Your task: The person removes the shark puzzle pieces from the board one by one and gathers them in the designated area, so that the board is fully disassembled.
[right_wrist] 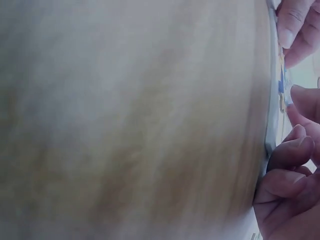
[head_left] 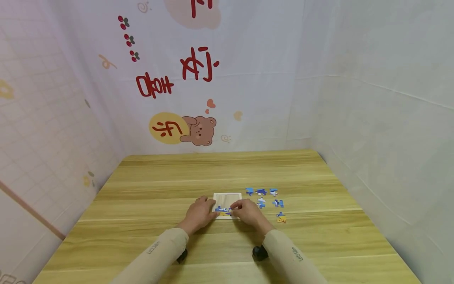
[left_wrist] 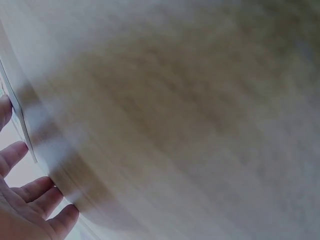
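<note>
A small white puzzle frame lies flat on the table, its lower part filled with blue and yellow jigsaw pieces. At its left edge my left hand rests, thumb over the lower left corner; the left wrist view shows the fingers spread and fairly straight along the edge. My right hand is over the frame's lower right side. Thumb and index finger pinch a small bluish jigsaw piece low over the frame, mostly hidden by the fingertips; the other fingers curl beside the edge.
Several loose jigsaw pieces lie to the right of the frame, among them a yellow and blue one nearest me. The wooden table ends at a printed cloth behind, with more cloth along both sides.
</note>
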{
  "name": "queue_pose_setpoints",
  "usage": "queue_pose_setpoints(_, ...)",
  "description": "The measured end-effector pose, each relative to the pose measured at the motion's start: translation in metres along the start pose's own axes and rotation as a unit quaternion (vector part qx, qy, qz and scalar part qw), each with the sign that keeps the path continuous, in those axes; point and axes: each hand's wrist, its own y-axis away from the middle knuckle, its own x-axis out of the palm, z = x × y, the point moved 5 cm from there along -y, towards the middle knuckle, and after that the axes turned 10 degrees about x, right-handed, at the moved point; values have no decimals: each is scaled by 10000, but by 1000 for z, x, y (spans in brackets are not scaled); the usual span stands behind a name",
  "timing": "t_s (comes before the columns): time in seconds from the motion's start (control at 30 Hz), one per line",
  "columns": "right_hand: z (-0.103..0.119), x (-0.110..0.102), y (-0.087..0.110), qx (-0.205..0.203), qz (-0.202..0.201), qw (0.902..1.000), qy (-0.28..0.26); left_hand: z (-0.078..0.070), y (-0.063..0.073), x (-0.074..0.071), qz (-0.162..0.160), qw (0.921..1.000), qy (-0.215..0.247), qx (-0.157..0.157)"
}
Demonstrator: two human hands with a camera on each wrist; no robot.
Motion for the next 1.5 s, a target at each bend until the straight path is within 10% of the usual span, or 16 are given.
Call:
queue_pose_setpoints(0.77,-14,-23,9,-179,42,9912,-1311,-10,0,-1,119,9999,-94,13)
queue_pose_setpoints(1.5,-65,-76,39,493,-511,9964,-463,-1,-1,2,138,9998,85,100)
